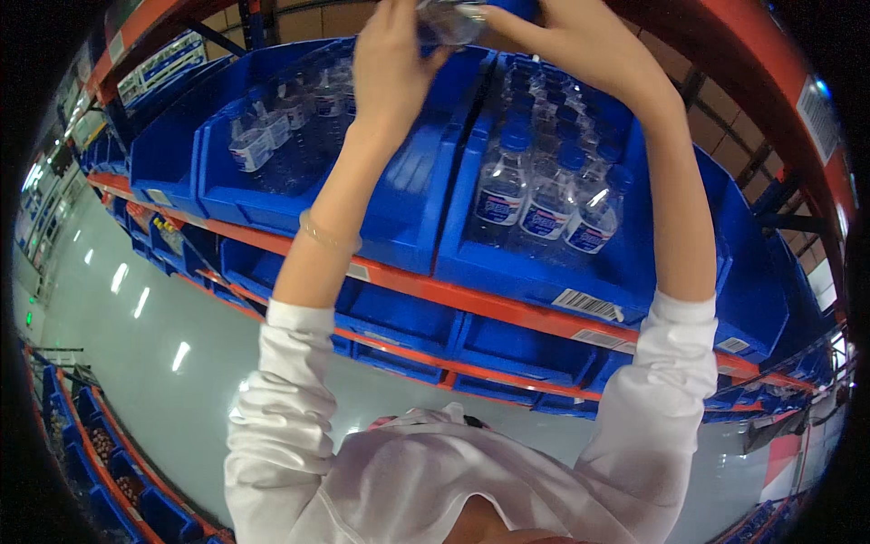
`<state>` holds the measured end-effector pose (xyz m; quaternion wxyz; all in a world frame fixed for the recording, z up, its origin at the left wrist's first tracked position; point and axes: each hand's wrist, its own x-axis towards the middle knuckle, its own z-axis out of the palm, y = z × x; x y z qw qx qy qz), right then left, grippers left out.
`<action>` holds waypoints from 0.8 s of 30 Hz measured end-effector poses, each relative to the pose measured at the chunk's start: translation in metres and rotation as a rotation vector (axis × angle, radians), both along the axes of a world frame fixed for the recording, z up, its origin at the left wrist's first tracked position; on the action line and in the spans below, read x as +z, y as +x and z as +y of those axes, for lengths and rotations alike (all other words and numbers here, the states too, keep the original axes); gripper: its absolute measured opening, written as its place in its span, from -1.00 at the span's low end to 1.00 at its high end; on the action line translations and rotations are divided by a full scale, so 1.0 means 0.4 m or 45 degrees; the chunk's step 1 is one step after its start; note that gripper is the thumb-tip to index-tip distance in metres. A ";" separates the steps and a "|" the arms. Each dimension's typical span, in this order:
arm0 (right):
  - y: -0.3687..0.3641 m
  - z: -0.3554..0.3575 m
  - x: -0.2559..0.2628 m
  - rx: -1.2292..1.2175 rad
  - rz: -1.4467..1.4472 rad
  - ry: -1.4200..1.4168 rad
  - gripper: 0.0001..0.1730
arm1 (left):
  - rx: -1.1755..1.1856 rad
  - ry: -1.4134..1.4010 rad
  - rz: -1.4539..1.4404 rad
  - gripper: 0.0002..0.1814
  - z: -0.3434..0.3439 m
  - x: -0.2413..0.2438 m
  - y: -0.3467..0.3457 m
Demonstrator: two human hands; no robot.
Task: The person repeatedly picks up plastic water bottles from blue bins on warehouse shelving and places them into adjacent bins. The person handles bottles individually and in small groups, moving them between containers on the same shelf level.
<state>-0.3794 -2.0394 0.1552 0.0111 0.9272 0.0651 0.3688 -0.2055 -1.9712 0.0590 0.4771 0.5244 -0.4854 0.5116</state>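
Both arms reach up to the top edge of the head view. Between my left hand (394,75) and my right hand (578,47) is a clear plastic bottle (452,24), blurred and partly cut off by the picture's edge. The fingers of my left hand close on its left side, and my right thumb rests on its right side. Below my right hand, a blue plastic bin (537,279) holds rows of clear bottles (501,183) with blue caps, standing upright. Left of my left forearm, another blue bin (265,211) holds several clear labelled bottles (251,146).
The bins stand on a shelf with an orange-red beam (408,277). Lower shelves hold more blue bins (401,313). An orange rack upright (768,68) curves past at the right. Grey floor (170,340) lies below left, with another bin rack (102,435) beyond.
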 end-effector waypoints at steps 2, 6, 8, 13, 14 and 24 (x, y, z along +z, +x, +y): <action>-0.069 -0.043 -0.009 -0.103 -0.143 0.049 -0.61 | -0.152 0.079 -0.049 -0.29 -0.062 0.036 -0.069; -0.182 -0.062 -0.030 -0.421 -0.401 -0.100 -0.61 | -0.374 0.286 -0.128 -0.28 -0.196 0.093 -0.144; -0.219 -0.085 -0.045 -0.575 -0.411 -0.206 -0.59 | -0.474 0.415 -0.145 -0.30 -0.272 0.109 -0.175; -0.307 -0.192 -0.065 -0.954 -0.321 -0.133 -0.53 | -0.904 0.914 -0.296 -0.46 -0.425 0.159 -0.272; -0.312 -0.220 -0.068 -0.873 -0.346 -0.181 -0.54 | -1.214 0.788 -0.147 -0.58 -0.442 0.147 -0.282; -0.154 -0.675 -0.162 -1.037 -0.001 -0.083 -0.65 | -0.586 1.486 -0.320 -0.33 -0.791 0.107 -0.040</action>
